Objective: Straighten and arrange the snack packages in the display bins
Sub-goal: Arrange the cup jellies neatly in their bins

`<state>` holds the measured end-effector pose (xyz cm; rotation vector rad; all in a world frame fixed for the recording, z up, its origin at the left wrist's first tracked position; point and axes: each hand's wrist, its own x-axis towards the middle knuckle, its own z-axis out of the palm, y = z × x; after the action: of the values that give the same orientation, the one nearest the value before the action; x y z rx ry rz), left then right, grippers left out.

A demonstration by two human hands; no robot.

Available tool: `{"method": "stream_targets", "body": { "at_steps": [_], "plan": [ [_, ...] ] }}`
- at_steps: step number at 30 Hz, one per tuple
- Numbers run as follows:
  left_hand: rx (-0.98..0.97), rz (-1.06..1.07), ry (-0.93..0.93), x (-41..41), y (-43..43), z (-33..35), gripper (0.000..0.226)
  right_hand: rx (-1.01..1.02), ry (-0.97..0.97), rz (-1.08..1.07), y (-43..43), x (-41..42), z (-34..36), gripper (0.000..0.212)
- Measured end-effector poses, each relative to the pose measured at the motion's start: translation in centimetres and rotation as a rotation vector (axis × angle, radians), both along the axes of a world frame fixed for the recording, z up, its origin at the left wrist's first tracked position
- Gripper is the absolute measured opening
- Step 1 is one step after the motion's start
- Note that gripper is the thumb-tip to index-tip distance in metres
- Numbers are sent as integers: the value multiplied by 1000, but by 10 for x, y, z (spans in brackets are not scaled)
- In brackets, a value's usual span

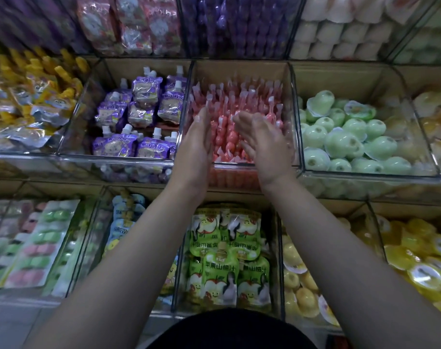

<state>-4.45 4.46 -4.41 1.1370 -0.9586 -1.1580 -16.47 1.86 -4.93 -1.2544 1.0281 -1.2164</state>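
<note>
Centre, clear plastic bin point(293, 109): pink twist-top jelly tubes point(239, 96) upright, rows largely orderly. Flanking tubes, left hand point(198, 142) and right hand point(262, 144) flat, fingers straight, gripping nothing. At 9 o'clock, purple spouted pouches point(138, 109) jumbled; judged outstanding.

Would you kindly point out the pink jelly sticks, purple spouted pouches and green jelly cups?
pink jelly sticks point(225, 136): head view, beaded body of one stick.
purple spouted pouches point(144, 91): head view, front face of one pouch.
green jelly cups point(340, 144): head view, dome of one cup.
</note>
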Motion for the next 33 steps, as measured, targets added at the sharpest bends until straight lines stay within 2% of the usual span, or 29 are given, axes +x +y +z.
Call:
{"method": "stream_targets", "body": {
  "at_steps": [10, 15, 19, 26, 33],
  "plan": [
    [10, 46, 14, 17, 14, -2, 54, -16, -17, 46, 8, 20, 0, 42],
    [13, 33, -6, 37, 11, 3, 51, -18, -18, 24, 4, 43, 2, 24],
    [22, 15, -2, 66, 5, 6, 47, 9, -95, -12, 3, 77, 2, 26],
    [48, -41, 72, 131, -6, 9, 42, 31, -101, -60, -1, 144, 1, 29],
    [82, -72, 26, 192, -12, -2, 49, 78, -131, -148, -2, 191, -8, 29]
  ]
}}
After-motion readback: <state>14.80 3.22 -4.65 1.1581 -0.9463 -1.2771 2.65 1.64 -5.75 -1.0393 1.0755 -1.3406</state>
